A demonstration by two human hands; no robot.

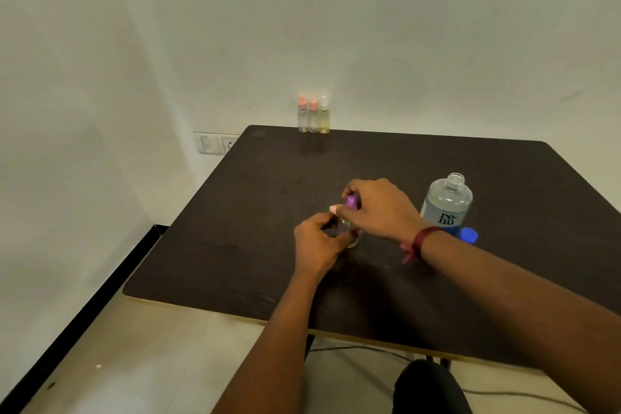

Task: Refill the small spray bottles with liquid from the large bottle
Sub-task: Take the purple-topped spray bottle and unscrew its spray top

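A small clear spray bottle (346,228) stands upright mid-table. My left hand (317,242) grips its body. My right hand (376,205) holds its purple spray top (351,202) between curled fingers and thumb. To the right stands the large clear bottle (447,203) with a blue "renu" label, its neck uncapped. Its blue cap (469,235) lies on the table beside it, partly behind my right wrist. Three more small spray bottles (313,116) stand in a row at the table's far edge, two with pink tops and one with a pale green top.
The dark wooden table (235,228) stands against a white wall, with its left edge over pale floor. A wall socket (215,143) sits left of the table's far corner. A cable runs along the floor under the near edge.
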